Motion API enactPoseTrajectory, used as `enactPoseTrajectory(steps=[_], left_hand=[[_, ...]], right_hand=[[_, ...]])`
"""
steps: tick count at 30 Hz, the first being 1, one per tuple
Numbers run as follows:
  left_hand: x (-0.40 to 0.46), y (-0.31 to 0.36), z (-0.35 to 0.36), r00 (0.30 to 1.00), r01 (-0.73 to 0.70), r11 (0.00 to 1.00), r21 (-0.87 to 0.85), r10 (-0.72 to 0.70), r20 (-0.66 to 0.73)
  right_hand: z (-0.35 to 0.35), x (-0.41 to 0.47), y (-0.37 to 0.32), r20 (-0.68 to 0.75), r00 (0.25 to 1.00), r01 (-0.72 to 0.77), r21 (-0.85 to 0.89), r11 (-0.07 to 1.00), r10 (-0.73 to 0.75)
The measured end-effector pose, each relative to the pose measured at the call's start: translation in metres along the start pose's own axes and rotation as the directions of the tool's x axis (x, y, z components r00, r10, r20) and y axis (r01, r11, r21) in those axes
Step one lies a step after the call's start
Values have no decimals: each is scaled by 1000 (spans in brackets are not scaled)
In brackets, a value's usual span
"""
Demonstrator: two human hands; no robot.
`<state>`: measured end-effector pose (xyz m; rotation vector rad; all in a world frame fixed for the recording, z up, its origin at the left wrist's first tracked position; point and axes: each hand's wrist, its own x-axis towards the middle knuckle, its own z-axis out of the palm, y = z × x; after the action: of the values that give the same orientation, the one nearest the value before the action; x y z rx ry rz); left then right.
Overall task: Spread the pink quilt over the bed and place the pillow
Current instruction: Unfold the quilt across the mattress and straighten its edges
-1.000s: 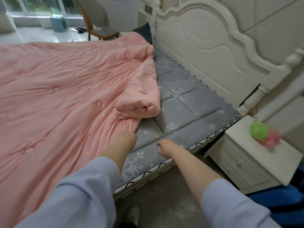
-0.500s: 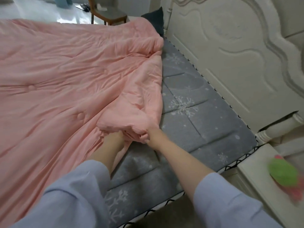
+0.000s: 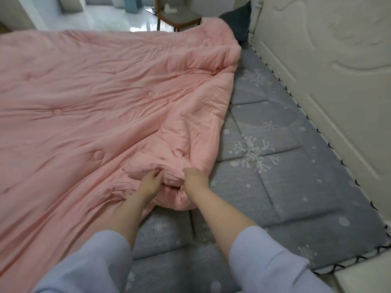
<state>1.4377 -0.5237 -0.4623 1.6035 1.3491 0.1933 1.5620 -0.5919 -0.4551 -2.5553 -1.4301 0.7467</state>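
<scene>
Gripping pink quilt edge: left hand, right hand.

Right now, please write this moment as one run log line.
step: unfold quilt corner | left hand: grips pink quilt | right hand: grips fold | mattress: head side uncovered | pillow: not placed

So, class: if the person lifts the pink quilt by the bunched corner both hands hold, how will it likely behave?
Probably floppy: the pink quilt wrinkles and folds where the left hand and right hand grip it. Its tufted puffiness suggests it is light for its bulk. It will likely drag across the grey mattress pad.
</scene>
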Motion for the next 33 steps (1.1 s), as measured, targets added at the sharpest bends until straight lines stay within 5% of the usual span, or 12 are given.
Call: enactPoseTrajectory(steps=[4,7,9,20,26,27,28,29,30,31,32,33], left_hand=[[21,17,75,944,273,792,-547,-329,-5],[0,68,114,930,297,508,-808,-347,123],[-14,104,144,935,310,459,-832,-308,178],[-34,222,298,867,315,889,-332,-127,482],[-74,261,380,856,283,898,-338,-77,511],[-77,274,392,827,256,918,-304,-45,560],[-87,285,393,655,168,957,-238,72,753],[-91,290,406,565,130,952,-278,160,809],[-94,285,422,339,136,953,-272,214,916],[-98,294,437,338,426,829,-362,226,914],[-103,311,447,496,260,878,-403,236,836],[-119,325,460,620,378,854,-356,52,783]], right_hand=[[-45,-17,87,-42,999,9,32,999,-8],[-72,-27,144,-64,998,-28,7,1000,28],[-88,-35,183,-88,993,-81,-48,996,77],[-87,-126,336,-117,857,-450,303,840,502],[-79,-149,374,-79,787,-506,482,715,611],[-79,-150,385,-80,782,-502,508,700,618],[-80,-152,392,-68,777,-501,537,679,626],[-82,-153,401,-68,774,-492,561,666,630],[-87,-156,411,-70,766,-488,582,650,639],[-90,-159,421,-84,760,-481,593,645,644],[-95,-166,436,-90,752,-477,610,633,653],[-98,-173,451,-98,746,-473,619,627,659]])
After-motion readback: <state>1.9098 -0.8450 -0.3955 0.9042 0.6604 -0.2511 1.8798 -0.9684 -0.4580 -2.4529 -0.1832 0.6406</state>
